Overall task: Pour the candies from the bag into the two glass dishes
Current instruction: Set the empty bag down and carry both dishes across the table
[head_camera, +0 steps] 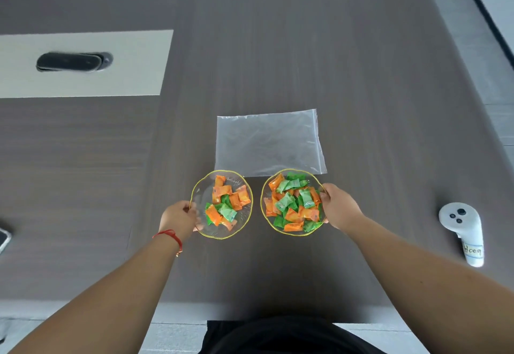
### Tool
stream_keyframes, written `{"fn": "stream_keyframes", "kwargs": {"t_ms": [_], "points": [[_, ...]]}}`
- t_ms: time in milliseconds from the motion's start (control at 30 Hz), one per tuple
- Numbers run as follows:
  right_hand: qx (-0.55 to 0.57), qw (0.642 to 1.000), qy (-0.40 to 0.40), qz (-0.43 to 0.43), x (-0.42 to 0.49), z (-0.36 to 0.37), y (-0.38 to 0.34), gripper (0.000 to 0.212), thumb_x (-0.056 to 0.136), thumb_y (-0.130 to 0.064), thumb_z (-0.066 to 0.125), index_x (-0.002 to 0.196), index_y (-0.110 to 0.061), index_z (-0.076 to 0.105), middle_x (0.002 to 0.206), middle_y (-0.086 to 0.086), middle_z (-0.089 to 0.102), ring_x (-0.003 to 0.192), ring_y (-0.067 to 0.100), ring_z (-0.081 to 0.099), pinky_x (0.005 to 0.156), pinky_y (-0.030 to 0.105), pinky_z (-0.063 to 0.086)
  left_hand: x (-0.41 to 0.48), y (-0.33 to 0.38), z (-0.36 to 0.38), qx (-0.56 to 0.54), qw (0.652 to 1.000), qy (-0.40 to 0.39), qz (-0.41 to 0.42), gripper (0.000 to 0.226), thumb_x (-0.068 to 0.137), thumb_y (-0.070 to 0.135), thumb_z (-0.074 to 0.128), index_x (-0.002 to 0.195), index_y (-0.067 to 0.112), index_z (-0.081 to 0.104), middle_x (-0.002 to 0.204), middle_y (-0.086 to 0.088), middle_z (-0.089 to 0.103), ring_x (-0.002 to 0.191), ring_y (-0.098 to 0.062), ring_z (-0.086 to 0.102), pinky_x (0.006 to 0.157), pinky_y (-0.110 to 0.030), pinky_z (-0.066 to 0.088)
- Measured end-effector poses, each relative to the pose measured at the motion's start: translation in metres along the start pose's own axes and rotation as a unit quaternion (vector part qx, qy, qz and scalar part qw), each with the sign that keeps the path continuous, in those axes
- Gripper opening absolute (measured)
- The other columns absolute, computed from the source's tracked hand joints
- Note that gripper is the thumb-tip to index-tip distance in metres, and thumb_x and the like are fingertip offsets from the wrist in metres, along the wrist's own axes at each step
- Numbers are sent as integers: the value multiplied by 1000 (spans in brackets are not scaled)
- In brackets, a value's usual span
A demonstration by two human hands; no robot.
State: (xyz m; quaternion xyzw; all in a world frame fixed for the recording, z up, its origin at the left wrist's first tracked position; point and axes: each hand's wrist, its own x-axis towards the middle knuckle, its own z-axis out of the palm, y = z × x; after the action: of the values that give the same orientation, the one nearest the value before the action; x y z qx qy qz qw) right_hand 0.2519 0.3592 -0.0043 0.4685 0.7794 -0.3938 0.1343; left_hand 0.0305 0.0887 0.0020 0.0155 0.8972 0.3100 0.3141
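Left hand (179, 216) clasped on the outer rim of the left glass dish (200, 187), right hand (338, 206) likewise on the right glass dish (267, 216). Orange and green candies (292, 203) heaped in both, more on the right. Bag (268, 142) flat and emptied just beyond both hands. White controller (463, 231) well right of the right hand.
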Motion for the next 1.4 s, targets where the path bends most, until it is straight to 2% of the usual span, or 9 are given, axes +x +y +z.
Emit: {"fn": "stream_keyframes", "kwargs": {"t_ms": [133, 333, 467, 567, 700, 833, 1000, 1300, 1400], "points": [[30, 999, 14, -23, -7, -5, -42, 21, 100, -23, 30, 101, -22, 51, 87, 8, 65, 71, 24, 65, 49, 24, 43, 16, -7, -44, -64, 997, 20, -29, 16, 86, 20, 56, 73, 16, 65, 79, -14, 71, 77, -33, 71, 79, -47, 58], [17, 999, 21, -32, -5, -2, -113, 22, 101, -25, 28, 101, -22, 50, 88, 7, 65, 74, 24, 66, 54, 25, 45, 34, 3, -113, -130, 989, 58, -34, 17, 83, 10, 54, 69, 14, 64, 80, -16, 71, 78, -33, 71, 74, -46, 60], [20, 997, 45, -55, 6, 1, -172, 23, 101, -23, 30, 97, -16, 51, 90, 8, 65, 81, 29, 64, 75, 37, 54, 56, 18, -158, -166, 983, 69, -25, 19, 84, 4, 49, 69, 6, 59, 83, -18, 68, 72, -31, 69, 64, -44, 62], [31, 996, 47, -72, 17, -1, -221, 25, 100, -21, 30, 88, -17, 51, 78, 7, 63, 75, 31, 65, 76, 39, 55, 80, 32, -189, -193, 978, 74, -13, 17, 85, 3, 48, 70, 3, 58, 83, -20, 69, 78, -35, 70, 76, -49, 59], [71, 992, 56, -92, 34, 3, -284, 27, 96, -22, 32, 88, -18, 57, 74, 6, 67, 65, 27, 70, 71, 43, 60, 121, 48, -227, -213, 974, 78, -8, 15, 85, 3, 47, 77, -1, 60, 88, -23, 70, 79, -36, 71, 76, -51, 59], [92, 989, 55, -104, 51, 12, -342, 28, 99, -22, 32, 80, -22, 54, 74, 4, 63, 73, 29, 70, 73, 45, 60, 167, 67, -257, -241, 967, 79, -2, 16, 85, 2, 45, 79, -2, 60, 84, -21, 70, 75, -35, 71, 73, -52, 59], [63, 993, 47, -92, 94, 22, -397, 24, 97, -18, 32, 86, -20, 53, 69, 3, 64, 61, 23, 65, 69, 37, 57, 229, 90, -282, -273, 959, 83, 3, 18, 86, 0, 43, 84, -6, 59, 86, -21, 71, 77, -36, 71, 71, -49, 60], [26, 997, 52, -56, 199, 42, -456, 19, 93, -10, 40, 96, -16, 58, 82, 8, 69, 77, 27, 69, 78, 46, 59, 356, 113, -285, -303, 950, 78, -5, 20, 87, 3, 48, 71, -4, 58, 79, -20, 70, 71, -35, 71, 71, -47, 60], [82, 994, 63, -42, 227, 56, -463, 23, 93, -12, 36, 94, -15, 59, 82, 12, 70, 74, 28, 67, 69, 40, 59, 401, 115, -281, -339, 938, 69, -28, 23, 87, 0, 47, 68, 1, 60, 81, -23, 67, 68, -35, 68, 68, -47, 60]]}}
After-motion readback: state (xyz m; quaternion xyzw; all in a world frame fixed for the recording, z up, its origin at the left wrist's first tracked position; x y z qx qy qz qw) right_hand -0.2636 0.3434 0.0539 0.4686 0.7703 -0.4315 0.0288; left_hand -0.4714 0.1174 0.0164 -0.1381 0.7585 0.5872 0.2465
